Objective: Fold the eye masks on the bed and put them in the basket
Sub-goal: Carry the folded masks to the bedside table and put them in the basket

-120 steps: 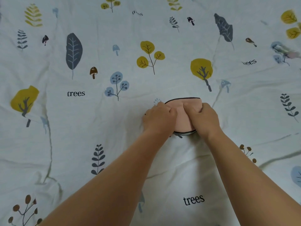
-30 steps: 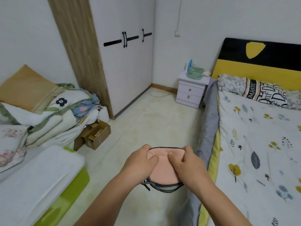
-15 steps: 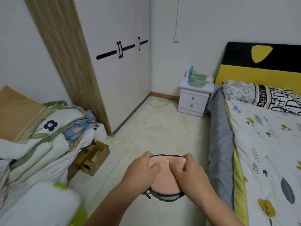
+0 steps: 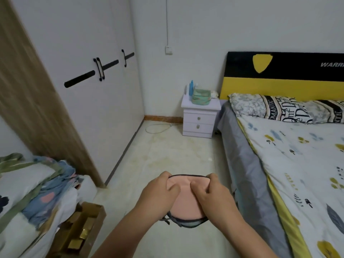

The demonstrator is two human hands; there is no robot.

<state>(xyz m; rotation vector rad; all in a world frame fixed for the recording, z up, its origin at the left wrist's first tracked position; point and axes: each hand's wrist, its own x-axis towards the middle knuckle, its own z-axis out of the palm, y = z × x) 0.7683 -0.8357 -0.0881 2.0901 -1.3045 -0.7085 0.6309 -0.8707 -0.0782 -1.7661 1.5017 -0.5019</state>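
A folded pink eye mask with a dark rim and a dark strap hanging below it is held in the air over the floor. My left hand grips its left side and my right hand grips its right side, thumbs pressed on top. The bed with its leaf-print sheet lies to the right. A green fabric basket stands on the white nightstand at the far wall.
A white wardrobe with black handles lines the left wall. A pile of bedding and an open cardboard box sit at the lower left. Pillows lie at the bed's head. Pale floor runs between wardrobe and bed.
Four seconds ago both hands pressed the mask flat on the bed. They have lifted it off, and the view has turned towards the nightstand, which is now closer.
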